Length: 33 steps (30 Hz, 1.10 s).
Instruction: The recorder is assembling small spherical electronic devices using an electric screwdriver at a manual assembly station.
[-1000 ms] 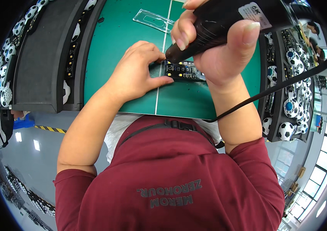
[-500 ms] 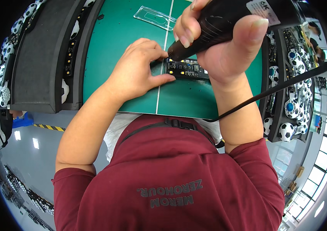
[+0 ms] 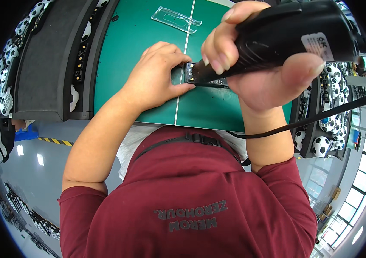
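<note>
My right hand (image 3: pixel 260 69) grips a black corded power screwdriver (image 3: pixel 286 36), its tip pressed down onto a small black circuit board (image 3: pixel 211 81) on the green mat (image 3: pixel 131 51). My left hand (image 3: pixel 157 75) rests on the mat at the board's left end, thumb and fingers pinching it in place. Much of the board is hidden under the tool and my fingers. The tool's black cable (image 3: pixel 321 118) runs off to the right.
A clear plastic piece (image 3: pixel 175 19) lies at the far side of the mat. A dark grey tray (image 3: pixel 45 64) sits left of the mat. Racks holding several black-and-white ball-shaped items (image 3: pixel 321 146) line both sides.
The screwdriver tip has shifted left along the board, toward my left fingers. My left hand stays on the board's left end.
</note>
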Each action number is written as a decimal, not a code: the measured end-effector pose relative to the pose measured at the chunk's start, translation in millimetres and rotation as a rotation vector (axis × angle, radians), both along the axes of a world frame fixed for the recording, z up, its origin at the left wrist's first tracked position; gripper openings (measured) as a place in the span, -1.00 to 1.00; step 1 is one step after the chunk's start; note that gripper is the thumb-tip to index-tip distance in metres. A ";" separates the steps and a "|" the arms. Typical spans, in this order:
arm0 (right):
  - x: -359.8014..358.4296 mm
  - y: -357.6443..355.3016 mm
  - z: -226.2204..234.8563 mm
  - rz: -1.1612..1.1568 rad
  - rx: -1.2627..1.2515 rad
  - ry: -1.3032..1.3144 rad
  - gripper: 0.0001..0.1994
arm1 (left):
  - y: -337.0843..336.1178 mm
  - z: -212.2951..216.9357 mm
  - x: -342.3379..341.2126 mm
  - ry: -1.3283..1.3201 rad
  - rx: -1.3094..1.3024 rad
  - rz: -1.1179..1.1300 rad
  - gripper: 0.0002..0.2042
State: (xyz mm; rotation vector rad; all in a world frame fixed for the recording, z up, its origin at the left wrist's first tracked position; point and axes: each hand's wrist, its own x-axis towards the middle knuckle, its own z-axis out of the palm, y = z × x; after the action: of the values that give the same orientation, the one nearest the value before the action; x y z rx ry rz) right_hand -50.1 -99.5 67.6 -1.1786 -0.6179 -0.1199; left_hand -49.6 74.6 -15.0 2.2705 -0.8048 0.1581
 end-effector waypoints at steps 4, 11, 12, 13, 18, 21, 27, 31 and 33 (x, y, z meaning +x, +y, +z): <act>-4.5 -3.5 1.8 -0.036 -0.040 0.011 -0.25 | -0.4 -1.2 0.0 -0.006 0.000 0.007 -0.58; -8.2 -6.5 2.9 -0.079 -0.108 0.037 -0.26 | -0.1 -0.6 -0.5 -0.010 0.007 0.009 -0.57; -8.8 -6.2 2.9 -0.086 -0.118 0.041 -0.27 | 0.0 -0.8 -0.4 -0.008 0.008 0.007 -0.57; -10.1 -4.6 2.8 -0.093 -0.128 0.044 -0.27 | 0.0 -0.9 -0.3 -0.007 0.009 0.006 -0.58; -7.5 -7.4 3.5 -0.131 -0.177 0.059 -0.28 | 0.3 -0.5 -2.7 -0.032 -0.040 0.014 -0.58; -11.2 1.8 4.9 -0.157 -0.205 0.060 -0.28 | 0.7 0.8 -2.5 -0.025 -0.045 0.011 -0.58; -9.9 0.3 9.4 -0.213 -0.252 0.059 -0.29 | 0.2 2.4 -0.6 0.017 0.005 0.003 -0.59; -13.9 -4.3 11.5 -0.250 -0.283 0.068 -0.30 | -0.6 2.1 -0.8 0.002 0.019 0.009 -0.59; -12.4 -6.4 11.7 -0.269 -0.302 0.075 -0.30 | -0.3 1.8 -1.0 -0.008 0.024 0.014 -0.60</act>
State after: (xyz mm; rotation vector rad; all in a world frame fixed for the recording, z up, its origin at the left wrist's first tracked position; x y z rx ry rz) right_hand -62.5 -105.9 79.2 -1.5497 -0.4178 -0.2146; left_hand -50.5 74.3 -13.1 2.2995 -0.7983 0.1648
